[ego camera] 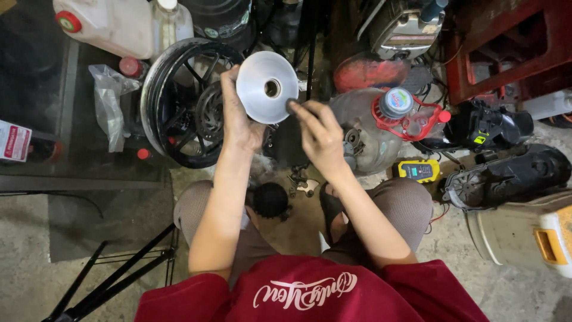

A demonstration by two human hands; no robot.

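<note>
Head view: left hand [238, 122] has its fingers wrapped round the rim of a shiny metal pulley disc [266, 87], held up at upper centre. Right hand [319, 136] pinches a small dark pad [293, 106] against the disc's lower right edge. Black wheel [179, 101] sits just left.

A flat white box with a red label [13, 142] lies at the left edge on the dark glass shelf. A white plastic jug with a red cap [107, 24] stands at the top left, a crumpled clear plastic bag [107, 101] just below it. A small yellow device with a dark screen [419, 170] lies on the floor right of the knees, beside a silver can with a blue-labelled lid [396, 102]
</note>
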